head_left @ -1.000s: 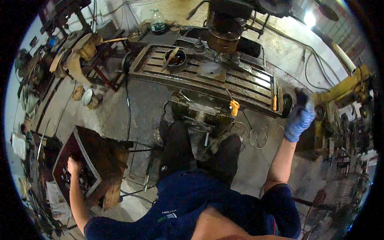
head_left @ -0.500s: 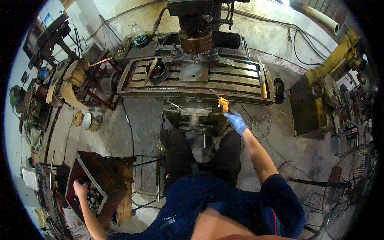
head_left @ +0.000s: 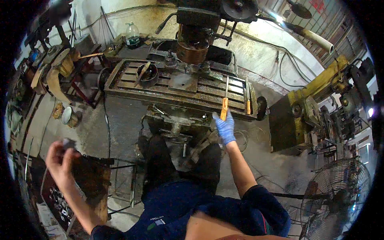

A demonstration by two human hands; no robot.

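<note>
My bare left hand (head_left: 61, 163) grips a small dark metal part (head_left: 69, 144) between thumb and fingers, raised over the near left side. Under that forearm stands an open box (head_left: 44, 185) holding several small metal pieces (head_left: 60, 206). My right hand (head_left: 225, 129), in a blue glove, is closed around the handle of an orange-handled file (head_left: 225, 105). The file's thin metal shaft points away over the right part of the slotted machine table (head_left: 160, 97). Another orange-handled file (head_left: 248, 105) lies at the table's right end. A flat metal plate (head_left: 183, 83) sits mid-table, below the machine head (head_left: 193, 48).
A dark pot (head_left: 149, 78) with a brush (head_left: 143, 73) in it stands on the table's left part. Behind is a clear plastic bottle (head_left: 132, 35). A fan (head_left: 338, 196) stands near right, a yellow machine (head_left: 320, 92) farther off. A white bowl (head_left: 67, 115) is at left.
My left hand has come up out of the box with the small metal part. My right hand has turned the file to point straight away. The whole view has shifted.
</note>
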